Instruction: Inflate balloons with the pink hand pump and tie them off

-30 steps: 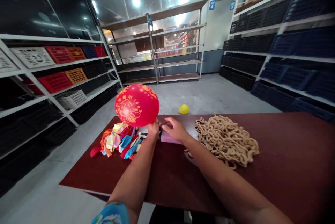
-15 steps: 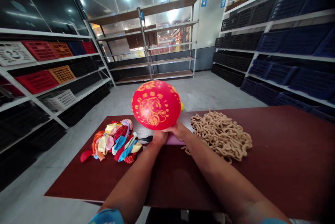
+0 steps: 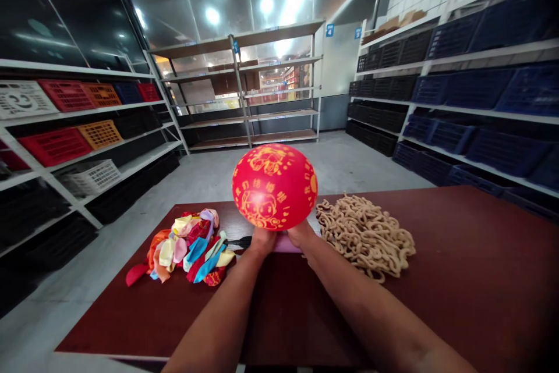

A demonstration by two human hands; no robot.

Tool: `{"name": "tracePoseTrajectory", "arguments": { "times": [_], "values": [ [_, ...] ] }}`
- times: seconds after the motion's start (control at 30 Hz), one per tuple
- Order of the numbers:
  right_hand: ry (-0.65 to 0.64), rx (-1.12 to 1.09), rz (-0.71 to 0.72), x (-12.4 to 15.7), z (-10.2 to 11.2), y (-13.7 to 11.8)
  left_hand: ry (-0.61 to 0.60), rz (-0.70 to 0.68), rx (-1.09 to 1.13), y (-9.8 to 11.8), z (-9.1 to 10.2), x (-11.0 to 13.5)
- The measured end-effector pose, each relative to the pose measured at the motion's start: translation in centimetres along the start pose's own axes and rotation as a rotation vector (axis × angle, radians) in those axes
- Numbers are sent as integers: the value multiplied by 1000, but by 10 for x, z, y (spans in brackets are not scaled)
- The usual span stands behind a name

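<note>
An inflated red balloon (image 3: 274, 187) with yellow printed figures and characters stands up in front of me, above the table. My left hand (image 3: 262, 240) and my right hand (image 3: 301, 234) come together beneath it, closed at its underside; the balloon hides most of my fingertips and its neck. Under my hands a purple object (image 3: 286, 244) lies across the table, and a black tapered piece (image 3: 241, 242) shows left of my left wrist. A heap of uninflated balloons (image 3: 192, 248) in several colours lies to the left. Right of my hands is a pile of tan, curly cord-like pieces (image 3: 367, 236).
The dark red-brown table (image 3: 454, 268) extends to both sides. Shelves with coloured crates (image 3: 56, 146) stand on the left, metal racks (image 3: 279, 111) at the back, and shelves with dark blue crates (image 3: 506, 149) on the right.
The balloon has turned between my hands, so that its print shows differently. It sits slightly farther right and lower in view, and the whole view has shifted a little.
</note>
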State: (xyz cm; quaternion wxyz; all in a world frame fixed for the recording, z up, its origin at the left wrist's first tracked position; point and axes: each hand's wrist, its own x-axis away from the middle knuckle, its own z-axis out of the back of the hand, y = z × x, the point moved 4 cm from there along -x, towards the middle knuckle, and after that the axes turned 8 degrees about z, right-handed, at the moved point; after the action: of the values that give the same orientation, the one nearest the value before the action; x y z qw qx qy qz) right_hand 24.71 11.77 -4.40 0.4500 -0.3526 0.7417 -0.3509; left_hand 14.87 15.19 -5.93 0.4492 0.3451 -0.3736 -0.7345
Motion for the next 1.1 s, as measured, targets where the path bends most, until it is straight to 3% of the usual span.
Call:
{"name": "tracePoseTrajectory", "arguments": {
  "times": [0.07, 0.2, 0.37, 0.57, 0.67, 0.8, 0.93, 1.1],
  "values": [
    [56, -23, -32, 0, 0, 2, -10, 2, 16, -2, -1, -2],
    [134, -53, -224, 0, 2, 19, -210, 3, 22, -7, -5, -2],
    [101, -133, -308, -2, 1, 23, -288, 10, 229, 2, 2, 4],
    [-36, -204, -337, 0, -8, 10, -479, 184, 633, 3, 6, 10],
    [-123, -229, -346, 1, -10, 12, -446, 243, 761, -3, 9, 7],
    [-212, -252, -292, 0, -9, 16, -385, 301, 771, -6, 10, 5],
    [-328, -252, -248, -1, -9, 14, -383, 296, 774, -2, 12, 6],
    [-385, -277, -304, 0, -11, 12, -393, 277, 812, -6, 14, 4]
  ]
}}
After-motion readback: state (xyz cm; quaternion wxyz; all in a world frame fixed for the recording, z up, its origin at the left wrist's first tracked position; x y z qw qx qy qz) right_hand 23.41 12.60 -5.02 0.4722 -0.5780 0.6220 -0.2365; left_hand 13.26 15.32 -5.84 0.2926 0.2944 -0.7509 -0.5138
